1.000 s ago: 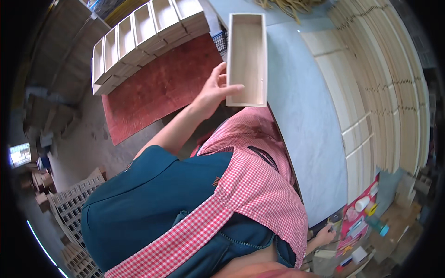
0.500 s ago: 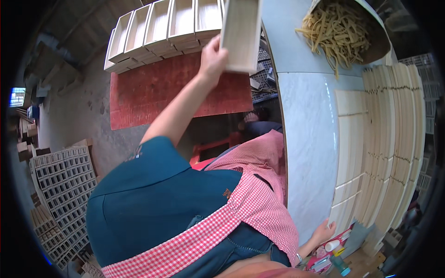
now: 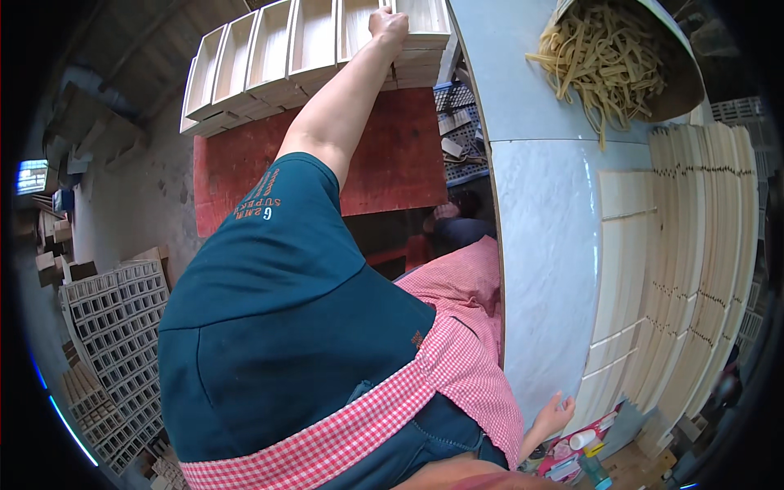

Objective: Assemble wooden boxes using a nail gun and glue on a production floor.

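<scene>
My left hand (image 3: 389, 29) reaches to the far side, its fingers closed over the edge of a shallow pale wooden box (image 3: 426, 18) at the right end of a row. Beside it stand several like boxes (image 3: 314, 34), open side up, on top of more stacked boxes. Down at the lower right, my right hand (image 3: 555, 414) is held by the edge of the white tabletop (image 3: 543, 269), fingers loosely bent and apart, with nothing seen in them.
The boxes rest on a red board (image 3: 392, 155). Stacked grooved wooden strips (image 3: 694, 237) line the table's right side. A tipped container spills tan strips (image 3: 600, 65) at the far right. A blue crate (image 3: 461, 131) sits below the table edge. Gridded wooden pieces (image 3: 118, 327) stand lower left.
My left hand has carried the wooden box away from me, from the air above the red board to the right end of the row. My right hand has shifted slightly left.
</scene>
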Action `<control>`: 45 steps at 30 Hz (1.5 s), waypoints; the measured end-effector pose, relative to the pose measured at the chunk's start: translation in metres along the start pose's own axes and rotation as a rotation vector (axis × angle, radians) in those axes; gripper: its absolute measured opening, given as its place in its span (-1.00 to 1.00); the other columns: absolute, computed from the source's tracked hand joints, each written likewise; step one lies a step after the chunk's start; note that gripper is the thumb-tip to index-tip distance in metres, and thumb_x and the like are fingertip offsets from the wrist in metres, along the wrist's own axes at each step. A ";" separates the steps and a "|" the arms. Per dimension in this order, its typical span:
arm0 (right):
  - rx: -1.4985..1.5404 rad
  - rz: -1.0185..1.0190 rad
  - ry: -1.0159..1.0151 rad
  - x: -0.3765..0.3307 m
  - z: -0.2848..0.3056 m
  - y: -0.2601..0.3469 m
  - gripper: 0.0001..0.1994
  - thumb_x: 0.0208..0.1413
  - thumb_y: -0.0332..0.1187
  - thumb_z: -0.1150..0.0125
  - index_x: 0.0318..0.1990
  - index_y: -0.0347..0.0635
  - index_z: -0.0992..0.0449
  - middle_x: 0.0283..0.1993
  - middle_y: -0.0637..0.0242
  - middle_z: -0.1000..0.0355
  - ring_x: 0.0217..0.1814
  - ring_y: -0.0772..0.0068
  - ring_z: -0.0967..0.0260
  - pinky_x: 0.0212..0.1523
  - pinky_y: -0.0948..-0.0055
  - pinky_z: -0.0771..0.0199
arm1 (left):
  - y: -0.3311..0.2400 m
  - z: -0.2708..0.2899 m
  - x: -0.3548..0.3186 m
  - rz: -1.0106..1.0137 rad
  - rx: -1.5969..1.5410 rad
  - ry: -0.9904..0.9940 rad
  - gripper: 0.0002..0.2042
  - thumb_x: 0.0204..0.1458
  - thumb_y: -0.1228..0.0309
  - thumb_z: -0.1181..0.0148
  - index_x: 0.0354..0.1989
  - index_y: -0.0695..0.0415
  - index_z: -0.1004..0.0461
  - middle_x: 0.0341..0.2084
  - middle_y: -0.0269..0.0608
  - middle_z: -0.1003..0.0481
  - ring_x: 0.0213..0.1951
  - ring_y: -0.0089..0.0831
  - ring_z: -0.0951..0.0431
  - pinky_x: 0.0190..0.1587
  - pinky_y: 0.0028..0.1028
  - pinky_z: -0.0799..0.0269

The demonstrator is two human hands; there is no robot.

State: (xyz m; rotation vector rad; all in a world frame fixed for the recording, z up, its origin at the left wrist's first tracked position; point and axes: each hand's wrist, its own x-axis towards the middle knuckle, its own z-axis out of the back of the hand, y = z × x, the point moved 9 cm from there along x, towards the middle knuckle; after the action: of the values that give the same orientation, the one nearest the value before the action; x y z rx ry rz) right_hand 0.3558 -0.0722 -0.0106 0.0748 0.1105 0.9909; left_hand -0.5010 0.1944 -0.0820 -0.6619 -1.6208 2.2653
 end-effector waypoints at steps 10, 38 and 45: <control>0.130 0.141 0.035 0.018 -0.020 0.047 -0.59 0.25 -0.23 -0.17 0.11 -0.39 -0.45 0.02 -0.06 -0.46 -0.03 0.01 -0.46 0.05 0.22 -0.51 | 0.011 0.137 0.008 -0.054 -0.017 -0.131 -0.52 0.05 0.55 -0.07 0.22 0.30 -0.41 -0.23 -0.13 -0.57 -0.44 -0.53 -0.51 -0.47 -0.63 -0.41; -0.247 0.516 -0.031 0.016 -0.003 0.210 -0.62 0.15 -0.22 -0.22 -0.03 -0.38 -0.48 -0.13 -0.03 -0.50 -0.09 0.01 -0.44 0.01 0.20 -0.44 | 0.216 0.639 0.112 0.031 0.287 -0.593 -0.63 0.10 0.34 -0.23 0.10 0.12 -0.58 -0.09 -0.17 -0.64 -0.13 -0.43 -0.62 -0.09 -0.50 -0.53; -0.244 0.553 -0.085 0.000 -0.022 0.173 -0.57 0.09 -0.18 -0.31 -0.02 -0.37 -0.54 -0.10 -0.03 -0.53 -0.08 -0.02 -0.48 -0.01 0.20 -0.51 | 0.236 0.600 0.168 -0.031 -0.019 -0.336 -0.60 0.14 0.24 -0.25 0.15 0.06 -0.56 -0.03 -0.16 -0.61 -0.08 -0.40 -0.61 -0.05 -0.49 -0.53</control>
State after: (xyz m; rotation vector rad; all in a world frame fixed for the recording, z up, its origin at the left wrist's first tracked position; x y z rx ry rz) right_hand 0.2091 0.0225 -0.0129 -0.0818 -0.1175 1.5443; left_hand -0.9446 -0.2933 -0.1791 -0.2658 -1.7833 2.4421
